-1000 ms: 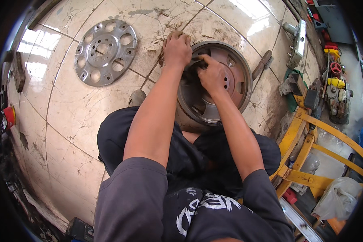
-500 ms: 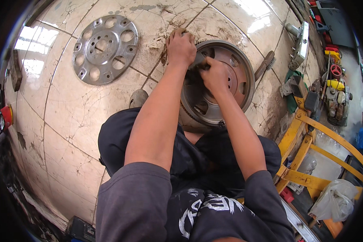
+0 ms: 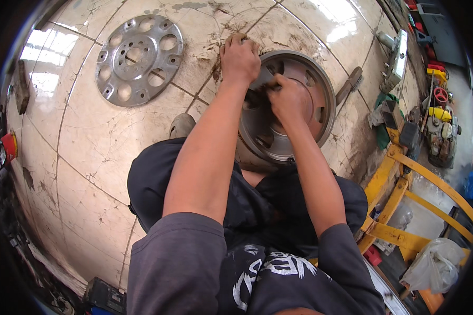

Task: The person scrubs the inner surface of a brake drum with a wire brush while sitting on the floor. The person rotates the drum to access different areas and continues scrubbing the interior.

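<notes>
A round metal flywheel (image 3: 312, 118) with a reddish-brown middle, oval openings and a toothed outer edge sits in front of my crossed legs. At its far left rim, my left hand (image 3: 240, 60) is closed with curled fingers, steadying the wheel; its thumb is hidden. Over the left part of the wheel's face, my right hand (image 3: 289, 98) is closed in a fist around something small and dark. Shadow hides what that is. Farther left, a flat silver disc (image 3: 139, 79) with large round holes and a ring of small centre holes lies on the tiles.
A wire brush (image 3: 349, 86) with a wooden handle lies right of the wheel. Beyond it are a metal bracket (image 3: 394, 63), a yellow metal frame (image 3: 399, 184) and a grey-white plastic bag (image 3: 436, 265). A wooden block (image 3: 22, 86) lies at far left.
My right hand has shifted slightly right and down across the flywheel's face. The wheel and my left hand appear a little farther right, partly because the view has moved.
</notes>
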Motion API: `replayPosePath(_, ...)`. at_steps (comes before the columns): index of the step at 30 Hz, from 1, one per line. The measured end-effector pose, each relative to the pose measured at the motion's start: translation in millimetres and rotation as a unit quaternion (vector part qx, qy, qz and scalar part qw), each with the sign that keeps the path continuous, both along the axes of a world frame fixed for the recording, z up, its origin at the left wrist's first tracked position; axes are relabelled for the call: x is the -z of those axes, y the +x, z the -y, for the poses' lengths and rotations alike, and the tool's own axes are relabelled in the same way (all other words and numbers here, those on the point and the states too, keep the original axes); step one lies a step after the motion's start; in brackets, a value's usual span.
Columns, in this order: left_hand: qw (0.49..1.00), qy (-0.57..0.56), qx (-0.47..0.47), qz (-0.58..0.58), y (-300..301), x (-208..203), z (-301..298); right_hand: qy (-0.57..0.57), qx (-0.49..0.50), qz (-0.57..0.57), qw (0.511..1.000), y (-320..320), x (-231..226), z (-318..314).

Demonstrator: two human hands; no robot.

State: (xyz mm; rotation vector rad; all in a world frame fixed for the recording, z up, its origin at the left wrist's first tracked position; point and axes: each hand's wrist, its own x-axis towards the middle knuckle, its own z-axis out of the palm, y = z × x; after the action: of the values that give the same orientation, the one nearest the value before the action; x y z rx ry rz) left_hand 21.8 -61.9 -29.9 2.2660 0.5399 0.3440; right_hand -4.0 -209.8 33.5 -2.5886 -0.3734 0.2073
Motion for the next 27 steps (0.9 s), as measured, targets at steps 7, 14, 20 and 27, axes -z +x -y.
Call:
replayPosePath(7, 1.000, 0.002, -0.008, 0.015, 1, 4, -5, 0.050, -0.014, -0.020, 0.998, 0, 8, 9)
replayPosePath(14, 1.000, -0.004, -0.005, 0.025, 2, 4, -5, 0.014, -0.068, 0.075, 0.995, 10, 28, -11)
replayPosePath(20, 0.996, -0.051, -0.028, 0.066, 2, 7, -6, 0.016, -0.040, 0.023, 0.999, 4, 3, 4)
replayPosePath(27, 0.995, -0.057, -0.050, 0.071, 0, 8, -5, 0.024, -0.050, 0.003, 0.998, 7, 15, 5)
